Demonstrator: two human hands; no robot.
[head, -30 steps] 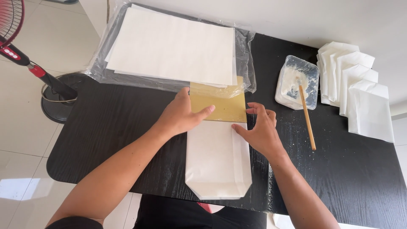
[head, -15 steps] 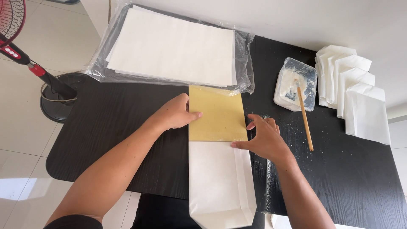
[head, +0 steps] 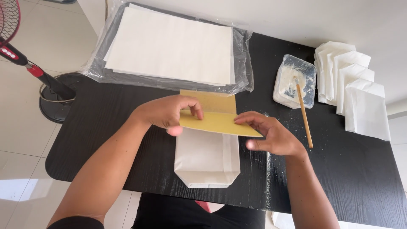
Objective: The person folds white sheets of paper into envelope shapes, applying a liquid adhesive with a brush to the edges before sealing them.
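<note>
Home room, tiled floor [head: 25, 140], standing fan [head: 25, 63], black table [head: 127, 106]

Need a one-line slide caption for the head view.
Both hands, left hand and right hand, lift a yellow card above a folded white paper bag.

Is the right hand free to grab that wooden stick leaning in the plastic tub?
Probably not yet: the right hand grips the yellow card, though the wooden stick lies close with nothing between.

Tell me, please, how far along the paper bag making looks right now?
Done: folded white bags lie stacked at the right. In hand: the left hand and right hand grip a yellow card over a white bag with its bottom folded. Left: the wrapped sheet stack.
</note>
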